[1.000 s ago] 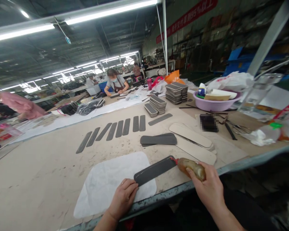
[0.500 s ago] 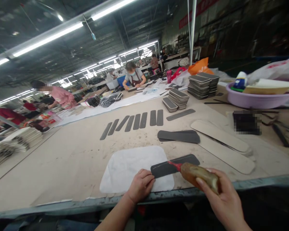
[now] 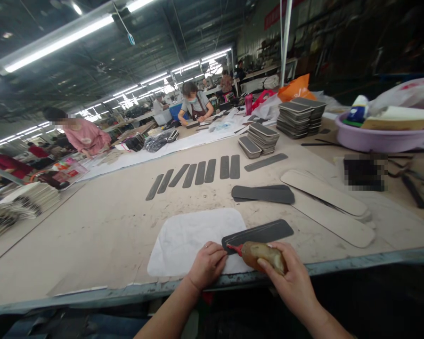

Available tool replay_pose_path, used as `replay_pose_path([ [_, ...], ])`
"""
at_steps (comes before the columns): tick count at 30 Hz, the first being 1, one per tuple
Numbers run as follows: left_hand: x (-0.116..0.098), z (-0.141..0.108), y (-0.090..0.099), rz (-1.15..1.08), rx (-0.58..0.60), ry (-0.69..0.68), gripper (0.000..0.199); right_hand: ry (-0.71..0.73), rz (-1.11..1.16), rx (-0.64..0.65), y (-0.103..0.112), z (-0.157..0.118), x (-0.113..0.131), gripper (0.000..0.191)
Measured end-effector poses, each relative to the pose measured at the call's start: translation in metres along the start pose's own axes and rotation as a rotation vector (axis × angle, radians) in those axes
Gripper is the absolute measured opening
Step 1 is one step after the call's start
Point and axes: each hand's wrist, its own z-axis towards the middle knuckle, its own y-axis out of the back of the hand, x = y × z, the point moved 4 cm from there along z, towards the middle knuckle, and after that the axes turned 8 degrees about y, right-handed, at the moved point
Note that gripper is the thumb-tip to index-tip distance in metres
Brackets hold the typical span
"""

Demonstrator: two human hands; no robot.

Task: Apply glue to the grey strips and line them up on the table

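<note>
My right hand (image 3: 292,278) is wrapped round a brownish glue bottle (image 3: 263,256), its red nozzle pointing left at the near-left end of a dark grey rounded strip (image 3: 265,231). A thin pale line runs along that strip. My left hand (image 3: 208,264) has its fingers curled together at the strip's left end, on a white sheet (image 3: 194,235); whether they pinch the strip is hidden. Behind lie two overlapping dark strips (image 3: 263,194) and long beige rounded pieces (image 3: 334,221).
A row of several dark strips (image 3: 200,173) lies mid-table. Beyond are stacked pieces (image 3: 263,137), taller stacks (image 3: 297,117) and a purple basin (image 3: 385,136). More stacks (image 3: 31,200) stand at the left. A person in pink (image 3: 88,136) and another in an apron (image 3: 198,107) work across.
My right hand and the bottle have moved left, bringing the nozzle from the strip's middle to its left end. My left hand stays beside the strip. The view has shifted slightly.
</note>
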Motion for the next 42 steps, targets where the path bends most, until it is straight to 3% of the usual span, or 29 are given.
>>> replay_pose_path([
  [9,-0.002,0.002,0.003,-0.006,-0.013,-0.014,0.015,-0.007,-0.042,0.024,0.021,-0.006,0.004,0.029],
  [18,0.002,0.0,0.0,-0.006,-0.002,0.002,0.016,-0.109,-0.284,-0.203,0.085,-0.003,-0.034,0.039],
  [26,0.002,0.002,0.0,-0.023,0.001,-0.018,0.015,-0.071,-0.448,-0.33,0.111,0.004,-0.031,0.041],
  [31,0.0,0.004,0.001,-0.019,-0.01,-0.032,0.015,-0.024,-0.423,-0.342,0.103,0.004,-0.023,0.038],
  [38,-0.001,0.006,0.0,-0.016,-0.007,-0.013,0.014,-0.018,-0.09,-0.155,0.042,0.003,-0.011,0.03],
  [42,0.002,0.005,-0.003,-0.021,0.011,0.003,0.015,-0.015,-0.082,-0.096,0.035,0.003,-0.012,0.028],
])
